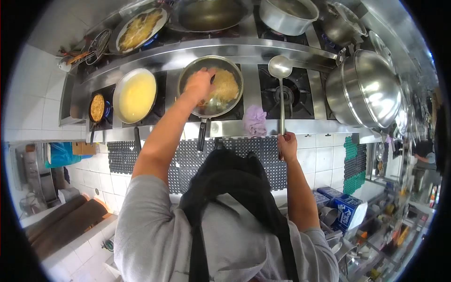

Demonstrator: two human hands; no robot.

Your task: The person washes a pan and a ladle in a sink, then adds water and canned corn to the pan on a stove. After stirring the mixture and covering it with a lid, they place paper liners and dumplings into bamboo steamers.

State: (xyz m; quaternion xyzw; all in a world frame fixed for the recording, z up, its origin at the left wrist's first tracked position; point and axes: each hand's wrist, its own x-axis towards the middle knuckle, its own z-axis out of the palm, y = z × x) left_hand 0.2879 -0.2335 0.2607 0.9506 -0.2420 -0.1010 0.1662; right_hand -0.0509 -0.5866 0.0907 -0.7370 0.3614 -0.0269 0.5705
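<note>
My left hand (199, 84) reaches into a steel frying pan (233, 105) on the front middle burner, fingers curled down on the yellow fried food (226, 84) inside it. Whether it grips anything is hidden. The pan's dark handle (201, 135) points back toward me. My right hand (287, 145) is closed around the end of a long steel ladle (280, 68). The ladle's bowl lies over the bare burner (287, 96) to the right of the pan, with its handle running straight back to my hand.
A pan of pale yellow liquid (136, 95) and a small dark pan (97, 108) sit to the left. A purple cloth (254, 121) lies on the stove's front edge. A large lidded steel pot (364, 89) stands at the right. More pans fill the back row (141, 28). Blue cartons (347, 209) stand lower right.
</note>
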